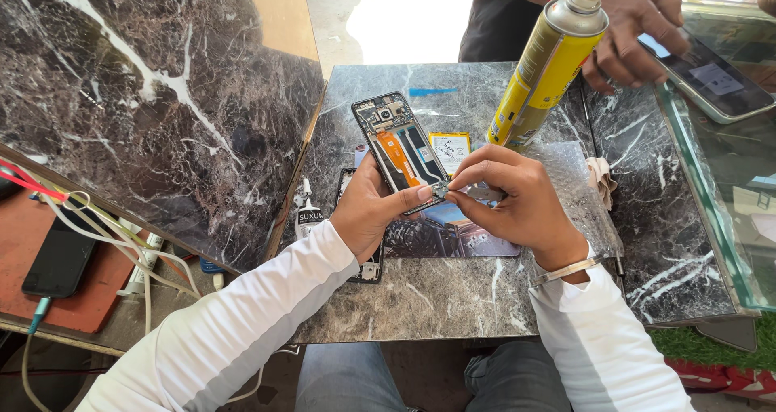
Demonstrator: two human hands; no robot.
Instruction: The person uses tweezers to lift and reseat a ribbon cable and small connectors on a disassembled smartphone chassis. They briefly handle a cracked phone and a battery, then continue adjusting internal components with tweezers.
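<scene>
Marble-patterned table top (453, 299), dark grey with white veins, carries the work. Left hand (368, 210) grips an opened phone (398, 149) from below, fingers wrapped around its lower end, thumb tip pressed against the right edge near the bottom corner. Phone is tilted, back cover off, inner side facing up: camera module and board at the top, orange flex strip running down the middle, dark battery bay beside it. It rises up and away from the left palm, its top end pointing toward the far side of the table.

Right hand (517, 206) sits just right of the phone's bottom corner, fingers curled together, thumb and forefinger pinching a small grey metal part (443, 190) that touches the phone's lower edge. Cannot tell what the part is. Both hands meet at that corner, fingertips nearly touching. Metal bangle (563, 271) on the right wrist; white sleeves on both arms.

Under the hands: a dark flat panel (453, 234) lying on the table. Behind the phone, a yellow-edged flat battery (451, 149). Yellow spray can (550, 65) stands tilted just beyond the right hand. Sheet of bubble wrap (578, 190) to the right of it. Small white glue bottle (308, 214) left of the left hand.

Another person's hand (638, 32) at the far edge holds a second phone (715, 77) over a glass counter (727, 210).
</scene>
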